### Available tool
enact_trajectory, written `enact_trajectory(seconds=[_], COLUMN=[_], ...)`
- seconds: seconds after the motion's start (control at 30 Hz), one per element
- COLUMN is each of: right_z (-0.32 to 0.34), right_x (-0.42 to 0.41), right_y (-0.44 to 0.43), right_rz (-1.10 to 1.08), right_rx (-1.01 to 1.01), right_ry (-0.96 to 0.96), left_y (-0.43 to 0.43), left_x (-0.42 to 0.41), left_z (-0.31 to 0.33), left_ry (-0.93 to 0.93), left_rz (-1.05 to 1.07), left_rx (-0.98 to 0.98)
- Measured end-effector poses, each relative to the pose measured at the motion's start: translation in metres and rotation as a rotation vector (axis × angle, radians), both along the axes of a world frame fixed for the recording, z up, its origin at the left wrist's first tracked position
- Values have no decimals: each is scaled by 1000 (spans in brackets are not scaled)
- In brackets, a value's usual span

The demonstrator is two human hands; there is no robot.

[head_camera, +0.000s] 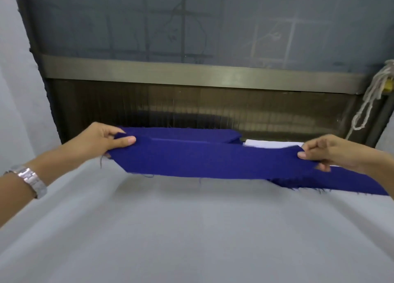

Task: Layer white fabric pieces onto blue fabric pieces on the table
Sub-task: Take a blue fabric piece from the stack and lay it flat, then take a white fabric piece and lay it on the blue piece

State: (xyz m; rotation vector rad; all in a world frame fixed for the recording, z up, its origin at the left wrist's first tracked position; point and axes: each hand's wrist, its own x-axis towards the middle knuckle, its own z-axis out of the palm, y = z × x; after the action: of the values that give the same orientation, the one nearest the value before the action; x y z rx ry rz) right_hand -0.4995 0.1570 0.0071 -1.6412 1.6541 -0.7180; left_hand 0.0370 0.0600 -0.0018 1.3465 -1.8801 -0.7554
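A long blue fabric piece (209, 161) is stretched flat between my two hands, just above the table. My left hand (102, 141) pinches its left end between thumb and fingers. My right hand (328, 152) pinches its right end the same way. Behind it lies another blue fabric piece (187, 134) at the table's far edge. A white fabric piece (270, 143) shows behind the held strip, right of centre. A third blue piece (345, 184) lies on the table under my right hand, with frayed edges.
The table is covered with a pale grey cloth (191, 229). A dark window frame (191, 74) and glass rise right behind the far edge. A knotted white cord (371, 103) hangs at the right. A metal watch (32, 181) is on my left wrist.
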Motion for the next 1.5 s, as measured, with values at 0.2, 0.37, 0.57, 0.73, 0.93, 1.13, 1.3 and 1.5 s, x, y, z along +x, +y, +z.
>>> enact_trajectory(seconds=[0.2, 0.37, 0.57, 0.73, 0.93, 1.13, 1.3, 1.5], right_z=[-32, -44, -48, -48, -45, -44, -38, -20], right_x=[-50, -65, -61, -59, -55, -53, -50, -57], right_y=[26, 25, 25, 25, 26, 27, 30, 32], right_rz=[63, 86, 94, 89, 85, 36, 22, -164], right_rx=[242, 333, 404, 428, 447, 430, 448, 306], right_ry=[38, 109, 135, 129, 132, 203, 255, 245], left_y=[22, 21, 24, 27, 31, 26, 32, 39], left_x=[-28, -35, -24, -23, -23, -15, -23, -67], left_z=[-41, -63, -78, -80, -79, -72, -68, -47], left_ry=[-110, -215, -351, -412, -587, -605, -467, -446], left_rz=[-85, -110, -113, -84, 73, 174, 169, -67], left_rx=[216, 51, -196, -293, -362, -364, -554, -776])
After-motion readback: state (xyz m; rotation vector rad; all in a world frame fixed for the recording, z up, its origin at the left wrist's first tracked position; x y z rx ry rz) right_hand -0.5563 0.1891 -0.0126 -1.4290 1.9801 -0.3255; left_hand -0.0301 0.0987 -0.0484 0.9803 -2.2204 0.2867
